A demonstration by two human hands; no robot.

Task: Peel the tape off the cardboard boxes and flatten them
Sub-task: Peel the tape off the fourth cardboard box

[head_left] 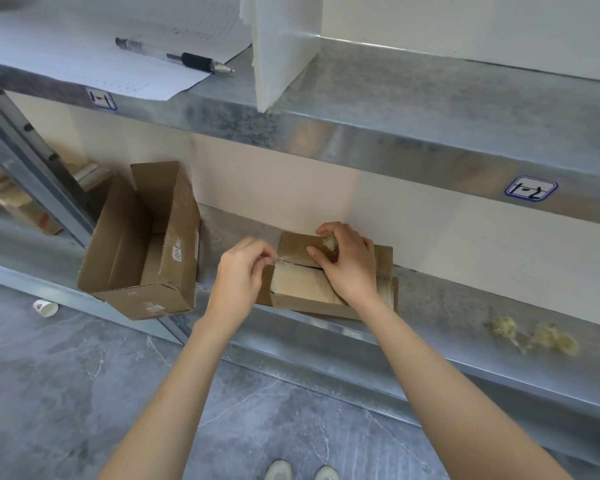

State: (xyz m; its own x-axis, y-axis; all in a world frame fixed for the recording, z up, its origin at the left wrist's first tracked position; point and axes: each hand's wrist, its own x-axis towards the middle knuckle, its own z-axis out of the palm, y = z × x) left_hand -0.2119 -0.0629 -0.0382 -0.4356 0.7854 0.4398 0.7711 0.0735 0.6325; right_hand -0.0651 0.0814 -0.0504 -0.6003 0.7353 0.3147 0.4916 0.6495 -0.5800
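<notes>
On the lower shelf [447, 306] the big open box [146, 244] at the left stands unflattened, and the smaller box [302, 289] in the middle looks only part stripped. The left hand [239, 271] pinches a clear tape strip [281, 260] at its seam, and the right hand [350, 261] steadies the top while clutching a tape wad [329, 243]. Spent wads [534, 336] lie farther right, so I'd say much remains.

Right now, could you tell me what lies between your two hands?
Head view: a tape strip, pinched by the left hand, and the top of the box; the right hand grips a tape wad.
</notes>
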